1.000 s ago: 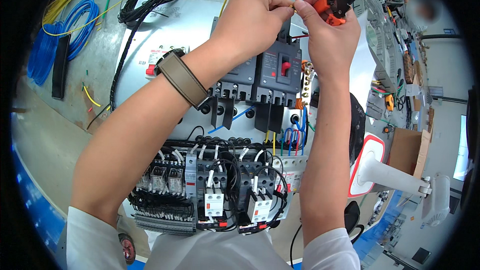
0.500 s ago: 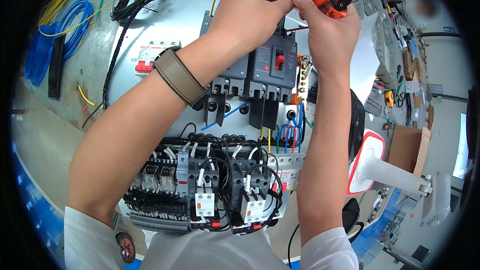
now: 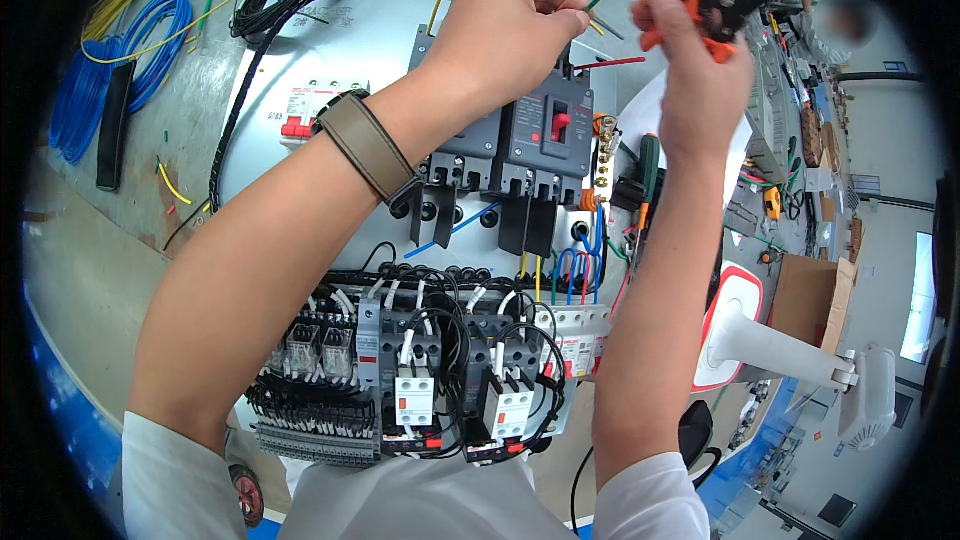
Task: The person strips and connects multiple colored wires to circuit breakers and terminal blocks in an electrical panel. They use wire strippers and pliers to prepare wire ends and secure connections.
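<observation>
Hands raised over a wired electrical panel [image 3: 330, 50].
Left hand [image 3: 510, 25] pinches a thin green wire [image 3: 597, 0], likely light and springy, best held near its end; right hand [image 3: 690, 50] is closed around orange-handled wire strippers [image 3: 720, 10].

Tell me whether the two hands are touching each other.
Apart. The head view shows open background between the left hand and the right hand, which grips orange-handled pliers.

Hands [image 3: 515, 25] now apart (pliers [image 3: 722, 12] rightward)
</observation>
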`<action>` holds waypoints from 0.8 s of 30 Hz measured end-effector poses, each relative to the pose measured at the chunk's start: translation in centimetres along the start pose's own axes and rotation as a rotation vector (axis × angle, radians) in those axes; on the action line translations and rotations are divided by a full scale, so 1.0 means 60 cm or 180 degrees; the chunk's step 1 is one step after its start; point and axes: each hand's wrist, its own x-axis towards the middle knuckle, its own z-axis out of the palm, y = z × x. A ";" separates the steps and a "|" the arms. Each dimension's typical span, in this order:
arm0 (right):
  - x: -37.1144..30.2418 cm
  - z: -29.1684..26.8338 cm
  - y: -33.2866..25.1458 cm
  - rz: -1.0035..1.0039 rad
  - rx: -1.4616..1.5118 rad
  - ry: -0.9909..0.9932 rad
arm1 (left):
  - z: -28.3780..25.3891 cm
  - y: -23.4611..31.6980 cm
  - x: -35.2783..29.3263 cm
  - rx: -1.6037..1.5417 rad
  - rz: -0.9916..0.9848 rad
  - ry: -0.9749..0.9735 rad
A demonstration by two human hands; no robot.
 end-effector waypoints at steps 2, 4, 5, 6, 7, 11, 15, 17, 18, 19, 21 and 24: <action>0.012 -0.030 -0.001 0.0173 0.0199 0.0074 | 0.003 0.000 0.000 -0.0082 0.0053 0.0099; 0.022 -0.066 0.005 0.0228 -0.0747 -0.0191 | 0.005 -0.001 0.002 -0.0192 0.0023 0.0080; 0.020 -0.072 0.007 -0.0019 -0.1538 -0.0378 | 0.003 -0.001 0.004 -0.0259 -0.0027 0.0017; 0.016 -0.079 0.010 -0.0268 -0.2328 -0.0564 | 0.003 0.000 0.006 -0.0326 -0.0077 -0.0046; 0.011 -0.087 0.019 -0.0445 -0.2464 -0.0822 | 0.004 0.000 0.007 -0.0431 -0.0119 -0.0078; -0.007 -0.086 0.034 -0.0990 -0.2932 -0.1119 | 0.005 -0.002 0.011 -0.0601 -0.0229 -0.0176; -0.006 -0.078 0.047 -0.1223 -0.2939 -0.1084 | 0.001 0.019 0.007 -0.0815 -0.0568 -0.0356; 0.000 -0.069 0.049 -0.1366 -0.2959 -0.1108 | 0.004 0.013 0.009 -0.1009 -0.0660 -0.0322; 0.003 -0.064 0.049 -0.1437 -0.2940 -0.1125 | 0.004 0.008 0.010 -0.1109 -0.0706 -0.0297; 0.005 -0.061 0.049 -0.1508 -0.2924 -0.1142 | 0.004 0.003 0.012 -0.1137 -0.0675 -0.0323; 0.010 -0.062 0.050 -0.1596 -0.3019 -0.1183 | 0.005 0.002 0.013 -0.1090 -0.0672 -0.0346; 0.007 -0.053 0.031 -0.1442 -0.3053 -0.1271 | 0.005 0.001 0.015 -0.0960 -0.0677 -0.0393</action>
